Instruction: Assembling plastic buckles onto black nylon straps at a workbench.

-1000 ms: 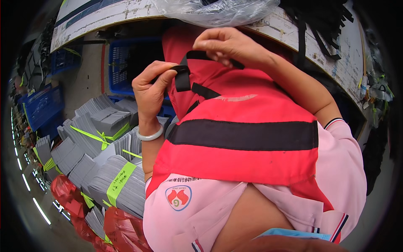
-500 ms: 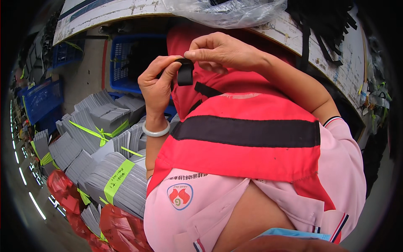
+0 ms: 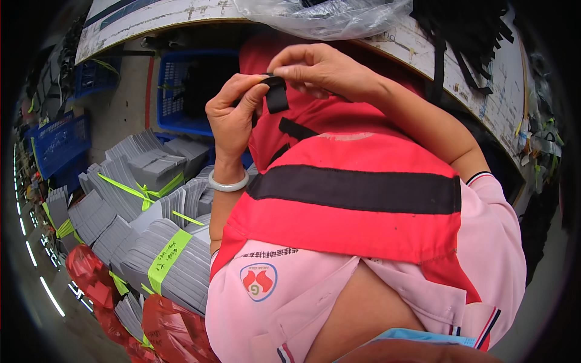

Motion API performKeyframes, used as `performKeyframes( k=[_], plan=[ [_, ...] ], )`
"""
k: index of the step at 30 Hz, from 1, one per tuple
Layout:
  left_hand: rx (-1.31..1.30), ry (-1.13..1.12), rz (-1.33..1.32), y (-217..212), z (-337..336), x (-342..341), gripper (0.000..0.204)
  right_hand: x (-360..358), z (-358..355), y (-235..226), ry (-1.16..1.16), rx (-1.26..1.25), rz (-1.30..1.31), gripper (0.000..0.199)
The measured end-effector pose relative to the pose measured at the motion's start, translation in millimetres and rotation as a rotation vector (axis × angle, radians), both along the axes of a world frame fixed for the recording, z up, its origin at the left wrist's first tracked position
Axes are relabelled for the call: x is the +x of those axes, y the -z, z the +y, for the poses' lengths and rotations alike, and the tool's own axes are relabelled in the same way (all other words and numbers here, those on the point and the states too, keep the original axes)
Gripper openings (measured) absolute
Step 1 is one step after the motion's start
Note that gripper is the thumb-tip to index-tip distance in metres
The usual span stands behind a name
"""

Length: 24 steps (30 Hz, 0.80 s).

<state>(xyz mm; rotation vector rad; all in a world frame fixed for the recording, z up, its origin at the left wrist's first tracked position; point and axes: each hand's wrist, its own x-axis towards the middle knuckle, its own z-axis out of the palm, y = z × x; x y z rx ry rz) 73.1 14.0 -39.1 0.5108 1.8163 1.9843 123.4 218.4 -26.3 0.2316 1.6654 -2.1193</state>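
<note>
A short black strap (image 3: 277,98) is pinched between the thumb and fingers of my left hand (image 3: 231,121), with a loop or end of it hanging down over my red apron (image 3: 339,236). Against the strap's upper edge, the thumb and fingertips of my right hand (image 3: 330,69) are closed. The two hands almost meet above my lap. Part of the strap is hidden behind the left fingers, and a darker bit of it shows inside that palm.
Bundles of grey sheets (image 3: 163,254) tied with yellow-green strips are stacked at my left, beside red plastic bags (image 3: 175,330). A blue crate (image 3: 169,115) stands beyond. On the worn table (image 3: 484,121) lie a clear plastic bag (image 3: 339,18) and black straps (image 3: 466,36).
My left hand has shifted slightly up and to the right with the strap, whose hanging part is now more tilted. My right fingers have curled in closer over its top.
</note>
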Motion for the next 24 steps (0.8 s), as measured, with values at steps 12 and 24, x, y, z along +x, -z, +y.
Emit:
performKeyframes(
  k=[12, 24],
  plan=[
    [-0.134, -0.601, 0.109, -23, -102, -45, 0.028, -6, 16, 44, 0.031, 0.221, 0.140, 0.017],
    [0.916, 0.063, -1.129, 55, 30, -2, 0.027, 19, 3, 25, 0.043, 0.362, 0.187, 0.024]
  ],
)
